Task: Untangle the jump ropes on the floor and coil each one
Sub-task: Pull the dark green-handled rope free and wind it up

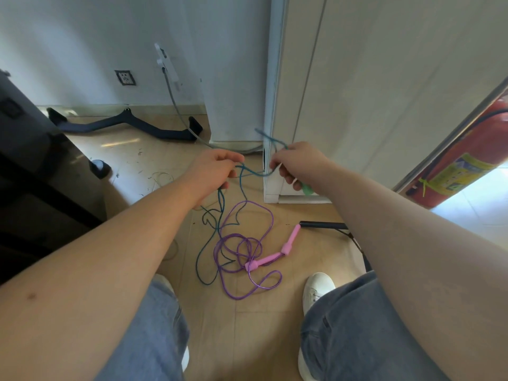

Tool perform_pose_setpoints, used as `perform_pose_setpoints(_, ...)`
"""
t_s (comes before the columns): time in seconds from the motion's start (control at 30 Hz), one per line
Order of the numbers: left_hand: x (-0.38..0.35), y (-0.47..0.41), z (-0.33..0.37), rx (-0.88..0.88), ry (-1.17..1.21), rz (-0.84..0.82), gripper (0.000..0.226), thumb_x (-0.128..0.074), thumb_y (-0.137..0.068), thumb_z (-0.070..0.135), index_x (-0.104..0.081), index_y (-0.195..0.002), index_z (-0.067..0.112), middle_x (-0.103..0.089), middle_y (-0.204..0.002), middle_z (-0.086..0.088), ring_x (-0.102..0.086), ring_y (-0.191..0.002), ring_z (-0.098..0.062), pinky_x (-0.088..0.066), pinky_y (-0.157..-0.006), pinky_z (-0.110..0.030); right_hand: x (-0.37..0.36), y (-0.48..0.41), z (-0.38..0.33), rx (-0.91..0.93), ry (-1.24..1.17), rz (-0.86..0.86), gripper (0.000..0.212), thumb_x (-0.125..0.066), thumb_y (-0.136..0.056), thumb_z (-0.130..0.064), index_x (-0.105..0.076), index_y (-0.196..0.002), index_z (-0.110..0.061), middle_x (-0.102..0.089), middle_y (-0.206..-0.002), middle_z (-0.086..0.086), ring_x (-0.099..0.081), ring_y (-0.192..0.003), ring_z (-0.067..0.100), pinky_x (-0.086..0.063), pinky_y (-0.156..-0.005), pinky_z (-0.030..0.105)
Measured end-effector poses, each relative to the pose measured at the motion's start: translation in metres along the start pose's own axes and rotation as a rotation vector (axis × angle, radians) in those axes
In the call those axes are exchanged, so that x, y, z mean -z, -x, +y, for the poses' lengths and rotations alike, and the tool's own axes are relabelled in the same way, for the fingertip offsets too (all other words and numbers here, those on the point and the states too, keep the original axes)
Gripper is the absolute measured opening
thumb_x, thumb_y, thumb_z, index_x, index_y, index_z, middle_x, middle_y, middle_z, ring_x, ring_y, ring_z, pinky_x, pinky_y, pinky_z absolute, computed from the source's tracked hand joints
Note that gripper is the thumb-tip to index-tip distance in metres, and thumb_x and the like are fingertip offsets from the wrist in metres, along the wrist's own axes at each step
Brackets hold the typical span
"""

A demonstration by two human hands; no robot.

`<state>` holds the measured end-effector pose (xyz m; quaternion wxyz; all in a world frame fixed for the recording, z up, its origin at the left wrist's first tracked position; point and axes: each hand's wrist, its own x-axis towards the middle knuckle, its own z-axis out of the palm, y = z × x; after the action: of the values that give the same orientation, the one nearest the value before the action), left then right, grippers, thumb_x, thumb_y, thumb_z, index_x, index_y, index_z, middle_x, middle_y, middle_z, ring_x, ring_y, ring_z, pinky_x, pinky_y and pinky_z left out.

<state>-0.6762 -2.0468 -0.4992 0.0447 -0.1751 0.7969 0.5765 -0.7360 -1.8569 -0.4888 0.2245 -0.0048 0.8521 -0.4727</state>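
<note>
Both hands hold the teal rope (242, 188) up, the left hand (213, 171) pinching a strand, the right hand (298, 163) gripping its green handle (307, 189), above the purple rope (247, 248) tangled on the floor (261, 325).

You're over a tan tiled floor (247, 325) with a white wall (82, 37) behind, a socket (125, 77) low down and a grey cable (176, 105) hanging beside it. A black curved bar (123, 126) lies by the skirting. Dark cabinet (33, 160) on your left, white panel (357, 78) on your right, red fire extinguisher (461, 160) in bright daylight.
</note>
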Motion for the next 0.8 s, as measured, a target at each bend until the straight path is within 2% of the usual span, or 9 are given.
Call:
perform_pose_setpoints(0.1,0.001,0.0,0.0,-0.012,0.038,0.023,0.034,-0.047,-0.097,0.001,-0.07,-0.112,0.022,-0.065,-0.11,-0.002,-0.063,-0.091,-0.012,-0.056,-0.072,-0.03,-0.002,0.001,0.01,-0.063,0.427,-0.212,0.02,-0.061,-0.09,-0.018,-0.071,-0.093,0.0,-0.063,-0.067,0.005,-0.048,-0.05,0.02,-0.039,-0.044,0.024)
perform_pose_setpoints(0.17,0.001,0.003,0.001,-0.008,0.05,0.011,0.039,-0.046,-0.096,-0.003,-0.068,-0.118,0.021,-0.065,-0.116,-0.001,-0.063,-0.094,-0.012,-0.057,-0.068,-0.028,-0.005,0.001,0.016,-0.066,0.567,-0.224,0.027,-0.058,-0.091,-0.025,-0.07,-0.089,-0.001,-0.072,-0.073,0.009,-0.052,-0.051,0.022,-0.042,-0.046,0.025)
perform_pose_setpoints(0.23,-0.001,0.007,0.003,-0.01,0.054,-0.002,0.044,-0.044,-0.097,-0.003,-0.065,-0.125,0.022,-0.063,-0.121,0.003,-0.064,-0.096,-0.012,-0.055,-0.062,-0.025,-0.006,0.0,0.016,-0.033,0.551,-0.162,0.026,-0.058,-0.09,-0.026,-0.07,-0.092,-0.002,-0.074,-0.081,0.014,-0.054,-0.054,0.024,-0.043,-0.047,0.026)
perform_pose_setpoints(0.33,-0.003,0.011,0.007,-0.04,0.022,-0.009,0.051,-0.04,-0.095,-0.006,-0.062,-0.129,0.024,-0.056,-0.129,0.008,-0.065,-0.101,-0.012,-0.05,-0.051,-0.02,-0.008,0.001,0.011,0.017,0.383,-0.171,0.021,-0.058,-0.094,-0.023,-0.067,-0.109,-0.011,-0.072,-0.084,0.01,-0.053,-0.057,0.02,-0.042,-0.048,0.027)
perform_pose_setpoints(0.47,-0.006,0.013,0.009,-0.057,0.058,-0.048,0.052,-0.04,-0.095,-0.009,-0.06,-0.129,0.025,-0.05,-0.14,0.006,-0.066,-0.105,-0.014,-0.05,-0.049,-0.021,-0.013,0.006,0.005,0.054,0.224,-0.218,0.023,-0.055,-0.094,-0.017,-0.065,-0.116,-0.017,-0.069,-0.075,0.002,-0.05,-0.055,0.018,-0.04,-0.049,0.029)
perform_pose_setpoints(0.6,-0.005,0.016,0.014,-0.082,0.189,-0.075,0.05,-0.039,-0.097,-0.011,-0.059,-0.125,0.025,-0.048,-0.141,0.0,-0.066,-0.107,-0.017,-0.055,-0.053,-0.026,-0.016,0.009,0.002,0.131,0.278,-0.307,0.035,-0.069,-0.088,-0.025,-0.063,-0.122,-0.03,-0.061,-0.055,-0.004,-0.049,-0.044,0.015,-0.04,-0.044,0.024)
perform_pose_setpoints(0.7,-0.002,0.014,0.018,-0.125,0.36,-0.073,0.058,-0.032,-0.093,-0.016,-0.056,-0.131,0.02,-0.048,-0.139,-0.007,-0.066,-0.111,-0.022,-0.058,-0.057,-0.029,-0.025,0.009,0.007,0.129,0.334,-0.431,0.057,-0.077,-0.074,-0.047,-0.059,-0.128,-0.041,-0.059,-0.078,0.015,-0.052,-0.057,0.023,-0.047,-0.052,0.032)
perform_pose_setpoints(0.73,0.0,0.014,0.019,-0.135,0.413,-0.068,0.062,-0.03,-0.092,-0.019,-0.053,-0.137,0.017,-0.048,-0.139,-0.008,-0.066,-0.112,-0.023,-0.059,-0.06,-0.03,-0.029,0.009,0.01,0.128,0.344,-0.471,0.056,-0.078,-0.072,-0.05,-0.06,-0.125,-0.044,-0.06,-0.087,0.021,-0.052,-0.058,0.023,-0.047,-0.053,0.033)
perform_pose_setpoints(0.8,0.002,0.013,0.021,-0.147,0.504,-0.058,0.069,-0.027,-0.088,-0.022,-0.046,-0.146,0.011,-0.048,-0.141,-0.009,-0.066,-0.114,-0.025,-0.059,-0.066,-0.031,-0.037,0.012,0.011,0.167,0.347,-0.543,0.038,-0.075,-0.08,-0.046,-0.064,-0.115,-0.041,-0.061,-0.098,0.026,-0.051,-0.055,0.019,-0.049,-0.052,0.031)
